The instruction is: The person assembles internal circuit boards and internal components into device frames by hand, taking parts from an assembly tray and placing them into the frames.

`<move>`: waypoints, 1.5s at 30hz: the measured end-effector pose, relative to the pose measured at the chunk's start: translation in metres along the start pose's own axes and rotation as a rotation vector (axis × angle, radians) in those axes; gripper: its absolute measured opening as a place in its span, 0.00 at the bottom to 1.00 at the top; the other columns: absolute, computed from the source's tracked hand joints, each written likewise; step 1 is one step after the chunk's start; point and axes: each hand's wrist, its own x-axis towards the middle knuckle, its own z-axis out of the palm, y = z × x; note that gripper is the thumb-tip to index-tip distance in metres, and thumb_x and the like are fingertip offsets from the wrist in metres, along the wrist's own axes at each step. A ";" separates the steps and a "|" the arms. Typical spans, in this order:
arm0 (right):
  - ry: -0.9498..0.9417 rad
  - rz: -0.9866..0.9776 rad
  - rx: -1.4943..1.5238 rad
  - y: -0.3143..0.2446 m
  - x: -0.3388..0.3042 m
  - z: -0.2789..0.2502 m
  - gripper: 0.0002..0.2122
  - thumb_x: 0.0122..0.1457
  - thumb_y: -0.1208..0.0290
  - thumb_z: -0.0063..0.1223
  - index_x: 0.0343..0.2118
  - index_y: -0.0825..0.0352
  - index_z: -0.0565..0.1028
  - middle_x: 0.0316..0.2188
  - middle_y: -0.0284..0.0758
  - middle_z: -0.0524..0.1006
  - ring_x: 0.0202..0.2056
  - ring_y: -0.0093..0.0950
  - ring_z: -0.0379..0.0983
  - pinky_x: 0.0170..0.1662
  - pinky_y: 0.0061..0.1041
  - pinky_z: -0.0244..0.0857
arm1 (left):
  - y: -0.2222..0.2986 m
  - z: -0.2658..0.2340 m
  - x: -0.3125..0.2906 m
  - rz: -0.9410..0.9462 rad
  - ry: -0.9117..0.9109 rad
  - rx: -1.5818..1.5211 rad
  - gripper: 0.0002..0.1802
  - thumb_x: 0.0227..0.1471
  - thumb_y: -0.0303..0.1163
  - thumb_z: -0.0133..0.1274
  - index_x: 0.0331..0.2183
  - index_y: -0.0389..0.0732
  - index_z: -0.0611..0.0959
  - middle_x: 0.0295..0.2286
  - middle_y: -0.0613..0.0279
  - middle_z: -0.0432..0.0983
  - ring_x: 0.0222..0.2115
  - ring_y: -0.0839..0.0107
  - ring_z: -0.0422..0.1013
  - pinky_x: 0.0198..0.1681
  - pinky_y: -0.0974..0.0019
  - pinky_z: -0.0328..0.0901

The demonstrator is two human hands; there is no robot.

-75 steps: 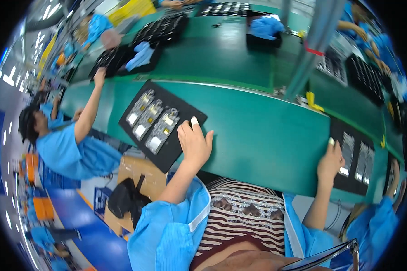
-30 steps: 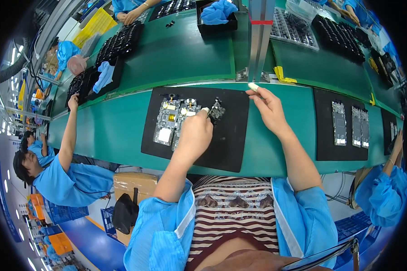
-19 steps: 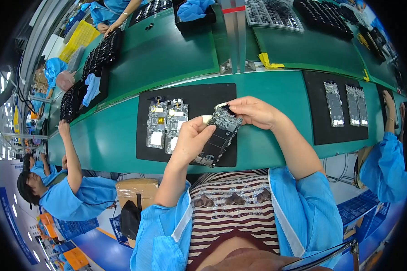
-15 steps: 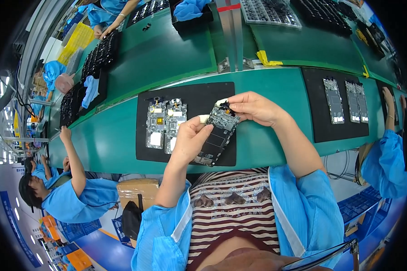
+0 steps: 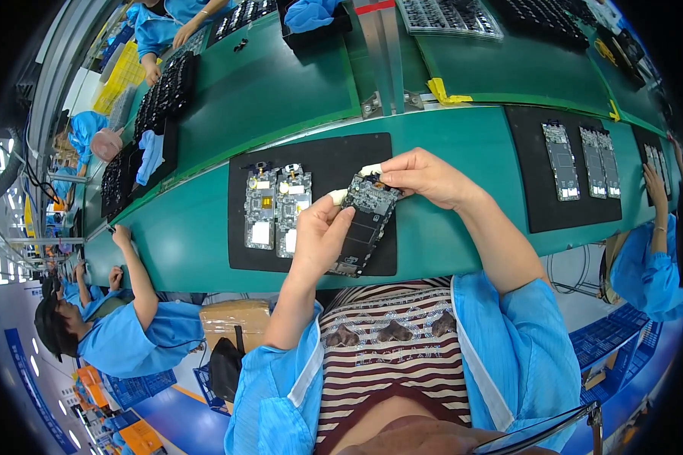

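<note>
A dark circuit board (image 5: 364, 227) is held tilted above the black mat (image 5: 334, 159) in front of me. My left hand (image 5: 320, 231) grips its left edge between thumb and fingers. At the board's top end, my right hand (image 5: 425, 178) is closed in a pinch at a small black part (image 5: 373, 179) with a bit of orange. Pale covers show on fingertips of both hands. Two more circuit boards, a left one (image 5: 261, 208) and a right one (image 5: 293, 201), lie side by side on the mat, left of my hands.
A second black mat (image 5: 535, 167) with several boards lies at the right, near a co-worker's hand (image 5: 655, 184). Beyond a low rail, black trays of small parts (image 5: 165, 91) and a bin with blue cloth (image 5: 311, 19) stand on the green bench. Another co-worker (image 5: 121, 326) works at left.
My hands stay on the board, with only a slight shift of the right fingers at its top end. The co-worker's hand at the right has moved down, uncovering boards.
</note>
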 end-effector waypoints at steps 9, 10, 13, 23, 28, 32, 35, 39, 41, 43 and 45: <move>0.035 -0.019 -0.025 -0.002 -0.002 0.003 0.12 0.60 0.70 0.50 0.43 0.70 0.77 0.35 0.32 0.79 0.35 0.18 0.74 0.35 0.19 0.70 | 0.007 0.005 -0.003 0.035 0.060 0.098 0.03 0.53 0.21 0.50 0.32 0.32 0.77 0.15 0.77 0.63 0.18 0.89 0.53 0.18 0.77 0.48; 0.042 -0.018 -0.049 -0.002 -0.002 0.003 0.12 0.60 0.71 0.49 0.44 0.70 0.77 0.35 0.32 0.79 0.34 0.17 0.73 0.35 0.18 0.69 | -0.001 0.002 -0.002 0.042 0.057 0.093 0.04 0.53 0.21 0.50 0.33 0.32 0.78 0.15 0.77 0.63 0.18 0.89 0.53 0.18 0.77 0.48; 0.053 -0.028 -0.085 0.000 -0.001 0.003 0.12 0.60 0.73 0.48 0.45 0.71 0.76 0.36 0.32 0.79 0.34 0.16 0.73 0.36 0.18 0.69 | -0.003 0.003 -0.002 0.042 0.063 0.079 0.04 0.53 0.21 0.50 0.33 0.32 0.78 0.16 0.76 0.64 0.18 0.89 0.54 0.18 0.77 0.49; 0.067 -0.126 -0.078 0.007 0.002 0.004 0.11 0.60 0.75 0.49 0.42 0.72 0.77 0.34 0.32 0.79 0.34 0.16 0.73 0.39 0.18 0.68 | -0.005 0.017 0.000 0.110 0.145 0.111 0.02 0.52 0.21 0.50 0.30 0.32 0.77 0.15 0.71 0.67 0.17 0.87 0.56 0.18 0.76 0.51; 0.095 -0.152 -0.060 0.010 0.003 0.007 0.10 0.60 0.74 0.49 0.41 0.73 0.77 0.33 0.30 0.79 0.34 0.15 0.71 0.38 0.18 0.67 | -0.007 0.018 0.001 0.123 0.177 0.164 0.02 0.51 0.21 0.52 0.28 0.32 0.77 0.13 0.67 0.66 0.16 0.86 0.56 0.17 0.73 0.52; 0.115 -0.178 -0.147 0.013 0.003 0.006 0.11 0.60 0.74 0.49 0.43 0.72 0.77 0.34 0.31 0.79 0.35 0.16 0.71 0.40 0.17 0.67 | -0.002 0.023 0.001 0.169 0.237 0.183 0.05 0.50 0.21 0.53 0.24 0.32 0.75 0.13 0.64 0.66 0.15 0.83 0.56 0.16 0.71 0.52; 0.101 -0.196 -0.253 0.009 0.001 0.009 0.11 0.60 0.74 0.49 0.42 0.73 0.76 0.33 0.30 0.79 0.35 0.15 0.70 0.39 0.16 0.66 | -0.022 0.017 0.003 0.217 0.257 0.192 0.08 0.48 0.20 0.54 0.21 0.32 0.72 0.12 0.60 0.66 0.14 0.80 0.57 0.16 0.69 0.53; 0.074 -0.205 -0.287 0.010 0.000 0.008 0.11 0.60 0.73 0.49 0.42 0.73 0.77 0.30 0.27 0.78 0.33 0.13 0.68 0.36 0.16 0.64 | -0.023 0.017 0.003 0.203 0.278 0.224 0.10 0.46 0.19 0.55 0.19 0.33 0.70 0.12 0.58 0.65 0.13 0.77 0.57 0.16 0.68 0.53; 0.015 -0.153 -0.494 0.009 -0.001 0.005 0.09 0.60 0.72 0.48 0.30 0.73 0.77 0.21 0.25 0.71 0.26 0.11 0.61 0.28 0.17 0.59 | -0.029 0.015 0.003 0.179 0.258 0.244 0.10 0.46 0.19 0.55 0.19 0.33 0.70 0.12 0.57 0.65 0.12 0.76 0.58 0.16 0.67 0.54; 0.011 -0.174 -0.485 0.013 0.000 0.003 0.09 0.60 0.72 0.48 0.29 0.72 0.76 0.19 0.24 0.69 0.24 0.11 0.59 0.27 0.18 0.57 | -0.033 0.014 0.003 0.174 0.248 0.251 0.10 0.46 0.20 0.55 0.19 0.33 0.71 0.12 0.57 0.65 0.12 0.76 0.58 0.16 0.67 0.54; -0.001 -0.197 -0.478 0.014 0.002 0.004 0.09 0.60 0.71 0.48 0.28 0.72 0.75 0.17 0.24 0.66 0.23 0.11 0.57 0.25 0.18 0.55 | -0.033 0.013 0.003 0.170 0.245 0.257 0.09 0.46 0.20 0.55 0.20 0.33 0.71 0.12 0.57 0.65 0.12 0.76 0.58 0.16 0.67 0.54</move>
